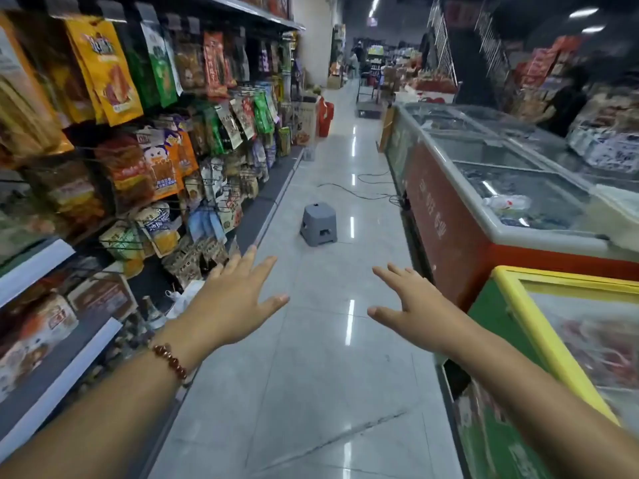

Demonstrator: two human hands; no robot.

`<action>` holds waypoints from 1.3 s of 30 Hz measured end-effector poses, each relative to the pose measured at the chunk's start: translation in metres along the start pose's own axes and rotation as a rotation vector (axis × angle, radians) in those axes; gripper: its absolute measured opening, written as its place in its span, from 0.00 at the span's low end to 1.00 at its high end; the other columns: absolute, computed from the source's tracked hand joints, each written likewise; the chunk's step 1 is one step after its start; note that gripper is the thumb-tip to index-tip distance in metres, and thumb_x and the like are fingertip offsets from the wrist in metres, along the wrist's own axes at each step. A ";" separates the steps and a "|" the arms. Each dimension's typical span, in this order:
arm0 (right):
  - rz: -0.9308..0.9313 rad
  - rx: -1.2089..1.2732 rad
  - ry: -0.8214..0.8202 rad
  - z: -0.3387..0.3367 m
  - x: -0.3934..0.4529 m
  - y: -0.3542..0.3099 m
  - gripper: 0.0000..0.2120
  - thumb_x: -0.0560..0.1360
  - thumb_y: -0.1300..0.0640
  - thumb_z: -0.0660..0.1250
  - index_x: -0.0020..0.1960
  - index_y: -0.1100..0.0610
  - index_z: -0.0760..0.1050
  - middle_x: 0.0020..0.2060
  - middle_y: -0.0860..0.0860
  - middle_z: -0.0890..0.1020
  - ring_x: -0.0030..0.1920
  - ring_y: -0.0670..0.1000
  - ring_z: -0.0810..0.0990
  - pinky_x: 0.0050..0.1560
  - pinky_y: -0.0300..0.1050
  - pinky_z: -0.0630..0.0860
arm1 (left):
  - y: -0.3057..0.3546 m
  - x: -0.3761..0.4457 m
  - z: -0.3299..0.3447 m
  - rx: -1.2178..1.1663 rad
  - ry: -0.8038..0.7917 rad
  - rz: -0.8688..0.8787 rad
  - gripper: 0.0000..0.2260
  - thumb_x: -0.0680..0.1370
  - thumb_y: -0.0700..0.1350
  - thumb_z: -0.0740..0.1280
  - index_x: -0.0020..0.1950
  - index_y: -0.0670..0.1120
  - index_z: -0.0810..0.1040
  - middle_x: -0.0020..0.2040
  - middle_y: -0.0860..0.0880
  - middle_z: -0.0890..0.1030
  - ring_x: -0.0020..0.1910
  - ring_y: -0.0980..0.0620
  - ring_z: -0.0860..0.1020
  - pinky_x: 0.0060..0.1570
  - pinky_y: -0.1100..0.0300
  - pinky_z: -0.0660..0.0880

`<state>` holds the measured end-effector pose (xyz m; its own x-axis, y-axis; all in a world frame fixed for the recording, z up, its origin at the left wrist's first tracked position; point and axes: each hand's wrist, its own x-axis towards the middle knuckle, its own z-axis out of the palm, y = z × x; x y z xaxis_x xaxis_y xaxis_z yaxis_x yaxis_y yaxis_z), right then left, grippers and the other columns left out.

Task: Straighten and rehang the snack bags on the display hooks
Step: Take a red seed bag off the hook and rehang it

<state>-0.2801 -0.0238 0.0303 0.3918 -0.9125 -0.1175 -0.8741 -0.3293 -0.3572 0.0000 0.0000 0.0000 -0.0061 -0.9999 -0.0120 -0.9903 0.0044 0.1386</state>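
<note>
Rows of snack bags hang on display hooks along the left wall, among them an orange bag (107, 70), a green bag (159, 63) and a red bag (129, 167). Lower rows hold pale and brown bags (155, 229). Both hands are stretched out flat over the aisle floor, holding nothing. My left hand (235, 299), with a bead bracelet on its wrist, is just right of the lowest bags and touches none. My right hand (411, 305) hovers near the freezers.
A grey plastic stool (318, 223) stands in the tiled aisle ahead, with a black cable (359, 193) lying across the floor beyond it. Chest freezers (449, 216) line the right side. White-edged shelves (38, 267) jut out at the lower left.
</note>
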 end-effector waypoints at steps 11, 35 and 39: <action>0.044 0.125 -0.004 -0.005 0.153 0.036 0.34 0.78 0.40 0.62 0.79 0.41 0.50 0.79 0.44 0.50 0.75 0.50 0.60 0.72 0.51 0.64 | -0.006 0.189 0.008 0.069 -0.119 0.129 0.35 0.79 0.65 0.55 0.80 0.56 0.42 0.80 0.47 0.40 0.79 0.44 0.45 0.76 0.46 0.46; -0.067 0.106 -0.140 -0.065 0.680 0.148 0.34 0.79 0.41 0.62 0.79 0.45 0.51 0.79 0.46 0.52 0.76 0.51 0.57 0.75 0.50 0.57 | -0.073 0.683 0.039 0.008 -0.137 -0.057 0.34 0.79 0.67 0.52 0.80 0.54 0.44 0.80 0.46 0.42 0.79 0.43 0.44 0.76 0.43 0.46; -0.042 0.094 -0.125 -0.073 0.781 0.146 0.34 0.78 0.41 0.62 0.79 0.45 0.51 0.79 0.48 0.53 0.77 0.51 0.56 0.75 0.49 0.57 | -0.106 0.786 0.036 0.018 -0.141 -0.006 0.35 0.79 0.67 0.53 0.80 0.54 0.44 0.80 0.46 0.42 0.79 0.43 0.44 0.75 0.44 0.46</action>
<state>-0.1230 -0.8019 -0.0458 0.4652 -0.8593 -0.2128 -0.8278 -0.3371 -0.4484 0.0951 -0.7862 -0.0601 -0.0188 -0.9882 -0.1520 -0.9927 0.0004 0.1205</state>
